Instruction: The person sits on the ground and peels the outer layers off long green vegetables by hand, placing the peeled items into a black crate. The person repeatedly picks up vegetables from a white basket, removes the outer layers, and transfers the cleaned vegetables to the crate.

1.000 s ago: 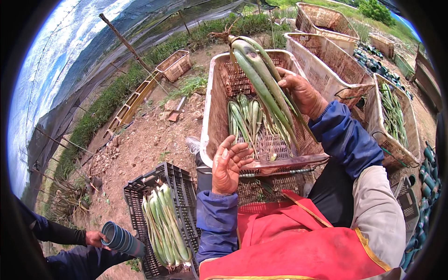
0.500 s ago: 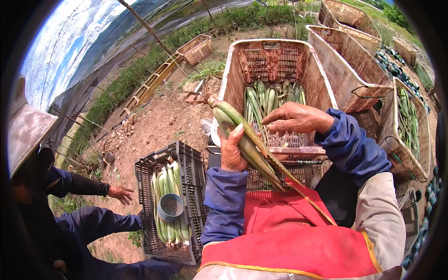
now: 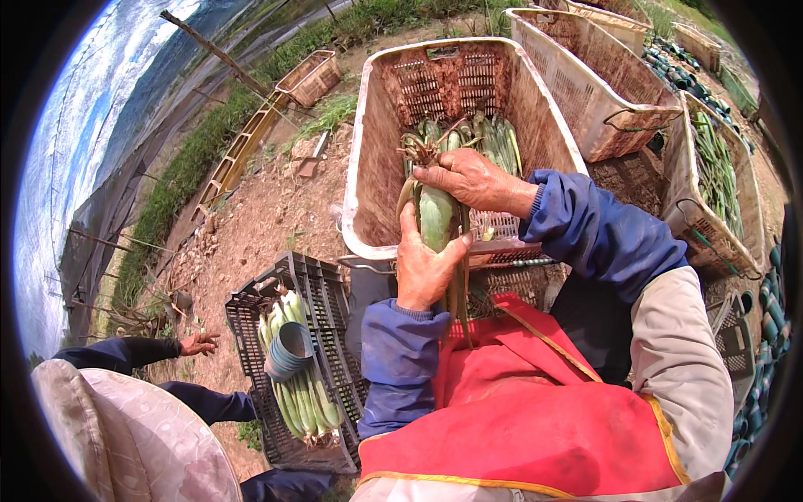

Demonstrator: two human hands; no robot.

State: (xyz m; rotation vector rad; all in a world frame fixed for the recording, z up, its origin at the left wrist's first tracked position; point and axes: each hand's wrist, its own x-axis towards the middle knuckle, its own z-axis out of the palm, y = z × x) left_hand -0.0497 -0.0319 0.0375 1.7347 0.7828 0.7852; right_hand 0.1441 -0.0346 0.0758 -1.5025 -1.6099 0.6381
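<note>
A thick, fleshy green plant [image 3: 436,219] with a brown root tuft at its upper end is held before me, over the near side of a big dirty white crate [image 3: 548,109]. My left hand [image 3: 421,266] is wrapped round its lower part, thumb on the right side. Just below the roots, my right hand [image 3: 478,180] is closed on the upper end. Long leaves hang below my left hand toward my red apron [image 3: 502,427]. Several similar green plants [image 3: 500,142] lie inside the white crate, partly hidden by my right hand.
To my left stands a black crate [image 3: 280,272] holding pale green stalks [image 3: 305,406] and a blue-grey pot [image 3: 290,347]. A co-worker's hat [image 3: 142,427] and hand [image 3: 199,344] are beyond it. More white crates [image 3: 602,92] and stacked dark pots [image 3: 774,322] stand at right.
My right hand has come from beside the plant to grip its root end. The plant has swung more upright. The view has shifted, and the co-worker's hat now shows at lower left.
</note>
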